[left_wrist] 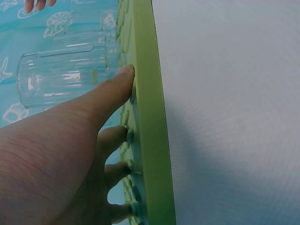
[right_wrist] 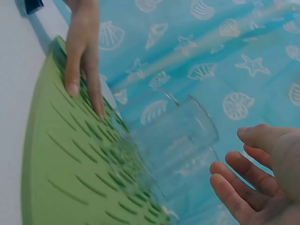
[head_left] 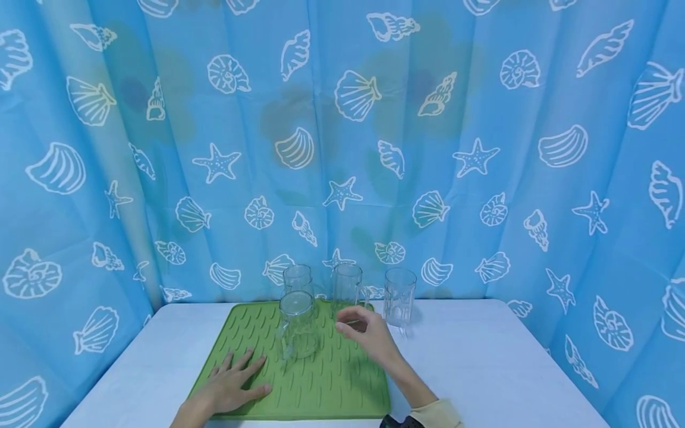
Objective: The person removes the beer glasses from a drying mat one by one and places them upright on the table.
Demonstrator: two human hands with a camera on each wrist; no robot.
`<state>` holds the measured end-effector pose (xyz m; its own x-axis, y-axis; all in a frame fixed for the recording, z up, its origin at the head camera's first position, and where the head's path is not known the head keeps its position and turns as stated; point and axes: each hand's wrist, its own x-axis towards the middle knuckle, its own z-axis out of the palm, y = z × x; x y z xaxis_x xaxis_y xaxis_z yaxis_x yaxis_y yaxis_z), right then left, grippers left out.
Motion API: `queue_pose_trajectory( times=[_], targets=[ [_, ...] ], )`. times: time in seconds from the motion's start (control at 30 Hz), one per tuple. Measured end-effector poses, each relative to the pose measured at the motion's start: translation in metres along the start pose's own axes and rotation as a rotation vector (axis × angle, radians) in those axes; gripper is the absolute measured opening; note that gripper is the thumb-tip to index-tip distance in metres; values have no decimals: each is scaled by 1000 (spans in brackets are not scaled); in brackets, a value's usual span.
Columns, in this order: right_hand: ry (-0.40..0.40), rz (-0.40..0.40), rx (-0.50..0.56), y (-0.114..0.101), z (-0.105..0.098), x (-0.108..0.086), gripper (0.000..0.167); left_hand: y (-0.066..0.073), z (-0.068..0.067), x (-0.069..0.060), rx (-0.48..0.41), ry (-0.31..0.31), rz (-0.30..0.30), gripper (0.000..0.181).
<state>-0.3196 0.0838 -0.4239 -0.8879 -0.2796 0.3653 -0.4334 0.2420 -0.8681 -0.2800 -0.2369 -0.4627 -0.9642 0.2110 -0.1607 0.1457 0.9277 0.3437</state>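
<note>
Empty right hand (head_left: pixel 369 337), fingers loosely bent, over the green mat (head_left: pixel 316 392); left hand (head_left: pixel 231 383) spread on its near-left part; three glass mugs (head_left: pixel 297 333) on it, a fourth mug (head_left: pixel 399 294) right of it

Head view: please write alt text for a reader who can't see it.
A person's left hand rests spread on a green mat, the empty right hand raised near its right edge, fingers curved. Four glass mugs stand nearby, the rightmost on the white table beside the mat. A blue shell-patterned curtain hangs behind.
</note>
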Motion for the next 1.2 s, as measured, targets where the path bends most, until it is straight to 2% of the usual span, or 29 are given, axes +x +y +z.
queue_pose_trajectory(
  times=[0.27, 0.47, 0.83, 1.2],
  targets=[
    [-69, -47, -11, 1, 31, -4, 26, 0, 3, -3, -14, 7, 0, 79],
    [-110, -62, 29, 2, 51, -4, 29, -1, 4, -2, -12, 3, -16, 79],
    [-111, -23, 100, -4, 85, -5, 37, 0, 3, 1, 9, 16, -32, 80],
    [-110, 30, 98, -4, 102, -1, 38, 0, 3, 2, 6, 28, -17, 79]
  ],
)
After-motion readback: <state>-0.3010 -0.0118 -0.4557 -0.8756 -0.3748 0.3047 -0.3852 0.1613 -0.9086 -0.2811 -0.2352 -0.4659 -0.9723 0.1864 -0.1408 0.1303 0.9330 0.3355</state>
